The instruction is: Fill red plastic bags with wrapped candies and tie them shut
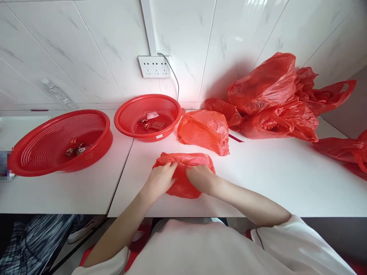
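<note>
A red plastic bag (185, 183) lies on the white table in front of me, its top bunched or folded. My left hand (163, 177) is on its left side, fingers closed on the film near the upper middle. My right hand (200, 177) grips the same bag from the right, with the fingertips tucked into the plastic and partly hidden. Both hands are close together. Just beyond them another red bag (205, 130) lies by itself, touched by neither hand. What the bag under my hands contains cannot be seen.
Two red perforated baskets, one at the left (99, 152) and one at the back (147, 135), hold small wrapped items. Red bags (263, 89) are piled at the back right, another (341, 149) at the right edge. A socket strip (155, 67) is on the wall. Another person's leg (37, 240) shows lower left.
</note>
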Action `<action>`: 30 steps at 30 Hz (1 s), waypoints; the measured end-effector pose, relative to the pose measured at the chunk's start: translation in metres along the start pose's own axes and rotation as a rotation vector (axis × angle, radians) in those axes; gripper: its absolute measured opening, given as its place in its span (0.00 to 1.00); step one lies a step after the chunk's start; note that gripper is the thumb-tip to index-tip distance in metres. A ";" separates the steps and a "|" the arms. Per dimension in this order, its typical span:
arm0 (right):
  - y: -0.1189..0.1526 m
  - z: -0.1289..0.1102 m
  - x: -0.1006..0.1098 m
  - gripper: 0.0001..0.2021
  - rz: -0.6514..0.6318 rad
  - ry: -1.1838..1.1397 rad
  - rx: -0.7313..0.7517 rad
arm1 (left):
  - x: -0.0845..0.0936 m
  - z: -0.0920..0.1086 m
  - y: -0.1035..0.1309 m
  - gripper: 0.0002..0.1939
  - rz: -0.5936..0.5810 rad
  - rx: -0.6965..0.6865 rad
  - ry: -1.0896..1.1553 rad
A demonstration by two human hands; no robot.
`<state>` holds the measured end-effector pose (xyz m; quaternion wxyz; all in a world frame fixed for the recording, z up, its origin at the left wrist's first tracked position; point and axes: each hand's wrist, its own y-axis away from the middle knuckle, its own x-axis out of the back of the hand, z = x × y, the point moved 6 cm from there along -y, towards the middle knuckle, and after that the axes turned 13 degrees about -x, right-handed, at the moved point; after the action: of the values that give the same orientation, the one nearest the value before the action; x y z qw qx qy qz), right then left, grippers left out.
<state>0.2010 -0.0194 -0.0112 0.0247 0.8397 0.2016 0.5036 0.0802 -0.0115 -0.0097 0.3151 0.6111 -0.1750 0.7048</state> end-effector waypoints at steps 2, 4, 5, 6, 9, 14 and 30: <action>-0.010 0.013 -0.007 0.12 -0.035 0.165 -0.083 | 0.002 -0.012 0.008 0.21 -0.008 0.037 -0.014; -0.013 0.023 -0.002 0.17 -0.064 0.311 -0.118 | 0.008 -0.022 0.015 0.21 0.005 0.034 0.025; -0.014 0.026 0.003 0.19 -0.078 0.351 -0.118 | 0.012 -0.025 0.017 0.19 0.017 0.009 0.076; -0.014 0.029 0.007 0.20 -0.092 0.382 -0.110 | 0.016 -0.026 0.019 0.17 0.035 -0.023 0.146; -0.017 0.035 0.015 0.21 -0.130 0.438 -0.043 | 0.030 -0.027 0.023 0.13 0.153 -0.120 0.363; -0.033 0.046 0.016 0.12 -0.126 0.346 0.036 | 0.033 -0.045 0.019 0.10 0.286 -0.015 0.275; -0.078 0.014 0.033 0.12 -0.003 0.211 0.168 | 0.025 -0.032 -0.037 0.16 0.088 0.025 0.022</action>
<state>0.2023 0.0660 -0.0097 -0.0664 0.7811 0.2457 0.5702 0.0795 0.0419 0.0038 0.2783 0.5988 -0.1894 0.7267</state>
